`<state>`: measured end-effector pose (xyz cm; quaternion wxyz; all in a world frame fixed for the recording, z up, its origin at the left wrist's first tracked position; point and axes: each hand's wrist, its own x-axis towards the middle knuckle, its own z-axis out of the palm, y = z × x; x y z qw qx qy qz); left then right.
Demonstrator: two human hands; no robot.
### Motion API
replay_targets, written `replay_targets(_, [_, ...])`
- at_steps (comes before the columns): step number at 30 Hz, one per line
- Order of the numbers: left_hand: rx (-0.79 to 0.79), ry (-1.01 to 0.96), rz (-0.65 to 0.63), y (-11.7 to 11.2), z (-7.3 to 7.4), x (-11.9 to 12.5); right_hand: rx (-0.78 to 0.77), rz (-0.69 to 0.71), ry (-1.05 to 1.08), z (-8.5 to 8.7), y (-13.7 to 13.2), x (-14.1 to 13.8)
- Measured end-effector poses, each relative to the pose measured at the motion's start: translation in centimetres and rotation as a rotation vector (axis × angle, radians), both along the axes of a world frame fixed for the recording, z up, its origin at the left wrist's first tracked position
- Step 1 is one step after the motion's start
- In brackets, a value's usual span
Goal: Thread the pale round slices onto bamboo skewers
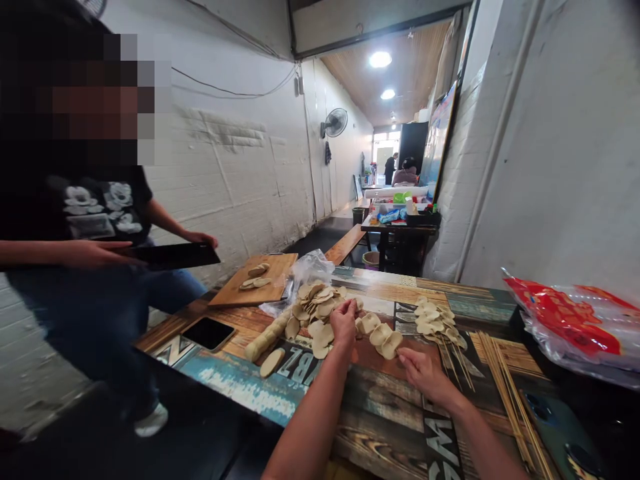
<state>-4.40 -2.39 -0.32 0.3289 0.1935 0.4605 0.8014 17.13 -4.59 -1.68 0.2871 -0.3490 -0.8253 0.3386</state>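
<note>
My left hand [344, 321] reaches into a spread of thin pale slices [320, 307] on the painted wooden table [380, 400]; its fingers curl down among them, and I cannot see what they hold. My right hand [423, 372] rests on the table just right of a few slices [385, 339], fingers bent and pinched near a thin bamboo skewer [453, 363]. A row of slices threaded on skewers [434, 320] lies beyond it. An uncut pale log [267, 337] and one oval slice [271, 362] lie to the left.
A wooden cutting board [255, 280] with slices sits far left, beside a clear plastic bag [310, 267]. A phone [209, 333] lies near the left edge. Loose skewers [505, 380] and red packets [575, 320] lie right. A person [90, 267] holding a tablet [170, 255] stands left.
</note>
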Motion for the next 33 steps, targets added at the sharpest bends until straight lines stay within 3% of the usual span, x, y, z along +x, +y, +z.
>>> replay_targets(7, [-0.011,0.076,0.013,0.3,-0.6,0.3,-0.067,0.037,0.021,-0.3,0.2,0.0])
replay_targets(16, [-0.004,0.149,0.051,-0.9,1.4,0.6,-0.110,0.060,0.058,0.6,-0.2,0.0])
replay_targets(22, [0.002,0.266,0.133,-1.6,1.9,1.0,-0.115,0.045,0.075,0.5,-0.3,-0.2])
replay_targets(26, [0.044,0.156,0.058,-1.4,1.6,1.4,-0.103,0.024,0.111,0.4,-0.2,-0.3])
replay_targets(30, [0.081,-0.122,-0.177,-0.8,1.4,1.4,-0.078,-0.012,0.126,0.7,-0.3,-0.5])
replay_targets(33, [0.091,-0.223,-0.250,-0.7,1.3,1.1,-0.050,-0.014,0.108,1.0,-0.7,-0.7])
